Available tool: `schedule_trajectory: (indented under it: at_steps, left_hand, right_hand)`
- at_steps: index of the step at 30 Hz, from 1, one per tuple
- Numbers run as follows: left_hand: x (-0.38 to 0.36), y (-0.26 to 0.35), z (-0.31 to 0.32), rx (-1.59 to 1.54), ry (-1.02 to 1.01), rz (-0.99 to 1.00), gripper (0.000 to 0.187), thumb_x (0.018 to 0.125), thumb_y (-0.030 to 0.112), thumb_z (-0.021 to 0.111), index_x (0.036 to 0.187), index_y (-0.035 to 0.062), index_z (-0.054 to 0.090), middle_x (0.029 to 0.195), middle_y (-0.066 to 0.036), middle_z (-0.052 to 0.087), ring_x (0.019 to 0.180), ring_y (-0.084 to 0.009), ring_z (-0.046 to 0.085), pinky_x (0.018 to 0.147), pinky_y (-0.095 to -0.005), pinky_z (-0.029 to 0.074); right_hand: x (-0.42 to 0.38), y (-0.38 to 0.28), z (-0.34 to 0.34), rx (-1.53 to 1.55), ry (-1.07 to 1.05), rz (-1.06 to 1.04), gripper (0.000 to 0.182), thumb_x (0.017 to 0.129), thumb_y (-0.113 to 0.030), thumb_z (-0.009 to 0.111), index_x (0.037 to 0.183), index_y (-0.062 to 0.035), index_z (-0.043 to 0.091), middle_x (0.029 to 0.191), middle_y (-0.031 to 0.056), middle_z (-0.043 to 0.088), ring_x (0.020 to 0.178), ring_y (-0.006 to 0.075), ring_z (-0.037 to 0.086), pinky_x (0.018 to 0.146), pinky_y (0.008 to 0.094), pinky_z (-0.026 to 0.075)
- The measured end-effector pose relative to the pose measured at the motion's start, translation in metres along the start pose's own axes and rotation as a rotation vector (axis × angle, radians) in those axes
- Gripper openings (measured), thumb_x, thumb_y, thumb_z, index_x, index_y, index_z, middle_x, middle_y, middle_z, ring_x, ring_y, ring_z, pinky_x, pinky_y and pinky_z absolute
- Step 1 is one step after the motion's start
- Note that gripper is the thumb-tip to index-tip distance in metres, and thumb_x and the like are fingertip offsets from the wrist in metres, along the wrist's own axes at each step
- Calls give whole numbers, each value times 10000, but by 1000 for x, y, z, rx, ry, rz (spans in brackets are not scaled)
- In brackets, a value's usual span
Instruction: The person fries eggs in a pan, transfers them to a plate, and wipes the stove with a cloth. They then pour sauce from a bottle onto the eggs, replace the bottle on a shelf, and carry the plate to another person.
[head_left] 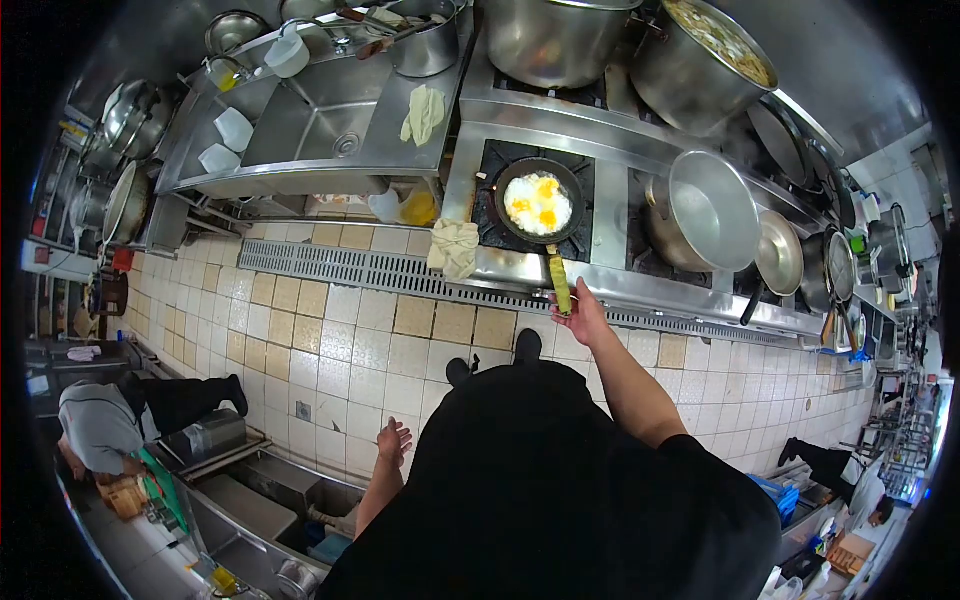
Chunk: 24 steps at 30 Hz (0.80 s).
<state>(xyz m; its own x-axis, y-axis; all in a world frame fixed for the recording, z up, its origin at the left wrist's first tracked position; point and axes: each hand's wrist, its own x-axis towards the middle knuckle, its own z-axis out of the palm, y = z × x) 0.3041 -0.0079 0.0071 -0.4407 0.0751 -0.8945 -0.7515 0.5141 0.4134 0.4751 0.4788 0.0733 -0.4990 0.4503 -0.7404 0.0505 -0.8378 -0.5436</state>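
From the head camera, the right hand [583, 312] reaches up to the yellow handle [559, 280] of the frying pan [540, 203], which sits on the stove burner [490, 215] with fried eggs [538, 203] in it — its grip seems closed around the handle's end, though the view is too small to be sure. The left hand [393, 441] hangs free, fingers spread, holding nothing. Held so far out, the pan could tip and slide the eggs off — or the cloth [455, 247] draped just beside the burner could scorch.

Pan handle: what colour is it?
Yellow-green, with the right hand on the handle; seen in the head view.
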Motion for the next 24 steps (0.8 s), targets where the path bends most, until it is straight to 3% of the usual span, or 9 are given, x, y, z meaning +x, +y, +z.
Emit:
schedule_trajectory:
  at_steps: [7, 12, 24]
  left_hand:
    - [-3, -5, 0, -15, -10, -2, 582, 907, 509, 377, 1217, 23, 460, 1094, -158, 569, 895, -213, 565, 669, -338, 457]
    - [-1, -5, 1, -20, 2, -20, 590, 908, 516, 365, 1221, 25, 461, 1088, -155, 573, 892, -216, 568, 664, -337, 457]
    - [3, -4, -2, 21, -5, -29, 588, 914, 520, 351, 1232, 38, 459, 1118, -163, 572, 933, -223, 575, 687, -334, 463]
  right_hand:
    - [1, -15, 20, -52, -51, 14, 465, 933, -506, 343, 1067, -103, 533, 889, 65, 642, 651, 169, 557, 645, 345, 478]
    - [-2, -23, 31, -99, -30, 60, 395, 908, -472, 419, 1038, -119, 538, 798, 45, 607, 503, 113, 407, 460, 259, 345]
    - [4, -19, 32, -121, -39, 5, 354, 902, -456, 451, 995, -124, 530, 682, 6, 508, 430, 80, 321, 393, 246, 263]
